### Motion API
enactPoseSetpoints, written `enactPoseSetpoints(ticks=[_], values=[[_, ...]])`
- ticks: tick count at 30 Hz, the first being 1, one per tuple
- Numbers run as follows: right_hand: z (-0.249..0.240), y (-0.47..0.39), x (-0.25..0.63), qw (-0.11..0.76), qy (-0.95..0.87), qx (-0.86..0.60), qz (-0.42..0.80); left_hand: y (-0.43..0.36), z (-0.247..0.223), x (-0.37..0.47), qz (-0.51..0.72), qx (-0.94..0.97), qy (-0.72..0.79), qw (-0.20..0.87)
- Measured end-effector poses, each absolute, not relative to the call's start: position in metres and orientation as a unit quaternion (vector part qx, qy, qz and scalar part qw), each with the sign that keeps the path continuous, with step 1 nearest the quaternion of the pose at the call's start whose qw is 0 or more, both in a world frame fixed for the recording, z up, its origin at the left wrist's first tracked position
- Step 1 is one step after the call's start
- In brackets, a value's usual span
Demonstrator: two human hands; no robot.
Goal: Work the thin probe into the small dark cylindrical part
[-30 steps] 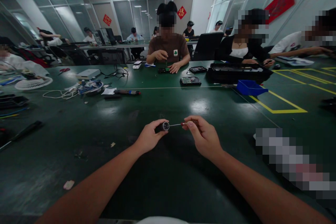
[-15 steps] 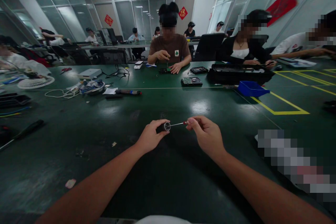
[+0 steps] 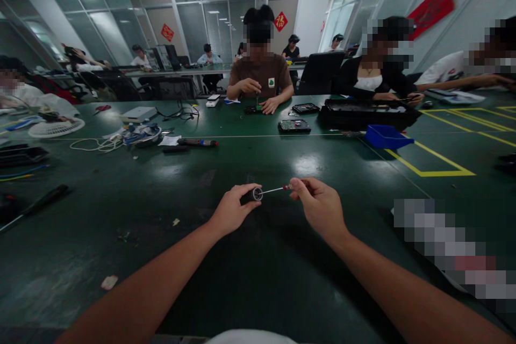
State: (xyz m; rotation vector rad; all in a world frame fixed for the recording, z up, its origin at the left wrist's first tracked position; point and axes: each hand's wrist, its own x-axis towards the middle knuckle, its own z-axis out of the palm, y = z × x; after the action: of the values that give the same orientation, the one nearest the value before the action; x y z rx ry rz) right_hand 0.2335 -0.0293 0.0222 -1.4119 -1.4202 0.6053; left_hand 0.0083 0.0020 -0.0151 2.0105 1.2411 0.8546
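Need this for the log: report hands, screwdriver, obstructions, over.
Left hand gripping black cylinder. Right hand holding screwdriver, shaft at cylinder's round end. No obstruction visible between hands.

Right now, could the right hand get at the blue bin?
Not freely, I think: the right hand holds a screwdriver, its shaft at the open end of the black cylinder. Otherwise nothing visible blocks the way to the blue bin.

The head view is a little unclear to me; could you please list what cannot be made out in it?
All in the head view:
- Tip of the screwdriver: lost in the dark cylinder's shadowed opening.
- Its handle: mostly covered by the right hand.
- Cylinder's other end: behind the left hand.
- Pale object at right: pixelated.
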Motion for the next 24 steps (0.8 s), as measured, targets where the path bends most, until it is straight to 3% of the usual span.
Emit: enactPoseSetpoints(ticks=[18, 24], values=[[0.016, -0.024, 0.238, 0.496, -0.589, -0.576, 0.274, 0.0, -0.01, 0.011, 0.308, 0.768, 0.472, 0.303], [0.01, -0.027, 0.239, 0.517, -0.628, -0.497, 0.303, -0.002, -0.009, 0.012, 0.296, 0.784, 0.471, 0.275]])
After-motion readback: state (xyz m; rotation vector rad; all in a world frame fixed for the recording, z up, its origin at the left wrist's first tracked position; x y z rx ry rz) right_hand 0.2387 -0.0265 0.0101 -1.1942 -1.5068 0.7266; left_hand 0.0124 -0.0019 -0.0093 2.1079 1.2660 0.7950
